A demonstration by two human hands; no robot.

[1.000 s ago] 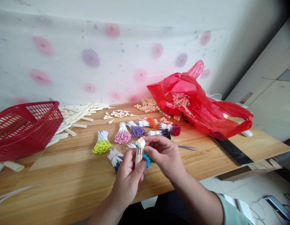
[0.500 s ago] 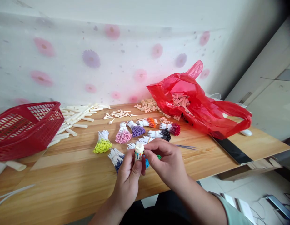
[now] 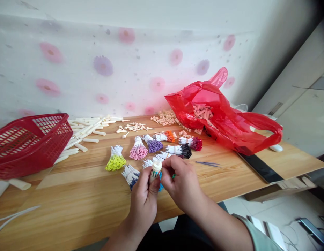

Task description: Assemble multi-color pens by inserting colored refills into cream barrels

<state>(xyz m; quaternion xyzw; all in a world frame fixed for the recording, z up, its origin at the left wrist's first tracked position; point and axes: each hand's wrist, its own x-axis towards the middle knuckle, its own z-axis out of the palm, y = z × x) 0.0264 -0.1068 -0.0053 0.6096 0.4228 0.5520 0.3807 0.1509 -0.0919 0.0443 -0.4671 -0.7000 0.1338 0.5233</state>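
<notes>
Upright between the thumb and fingers of my left hand [image 3: 145, 198] is a small white cylinder [image 3: 156, 169] with coloured tips around its upper part. My right hand [image 3: 181, 181] is pinched closed at the cylinder's right side; what its fingertips hold is too small to make out. Bundles of white sticks with coloured heads lie just beyond: yellow [image 3: 116, 159], pink [image 3: 138, 149], purple [image 3: 153, 144], orange [image 3: 167, 136], black [image 3: 181, 150], dark red [image 3: 193, 143] and dark blue [image 3: 131, 176]. My hands partly cover the light blue and green ones.
A red basket [image 3: 33, 146] stands at the left beside white tubes [image 3: 86, 134]. Small pale pointed pieces [image 3: 133, 127] lie at the back. A red plastic bag [image 3: 216, 115] holds pinkish parts [image 3: 203, 112]. Tweezers [image 3: 207, 164] and a black flat device [image 3: 258, 168] lie rightward.
My right fingers have curled in more tightly beside the cylinder. The cylinder now leans slightly to the right in my left hand. The view has shifted slightly.
</notes>
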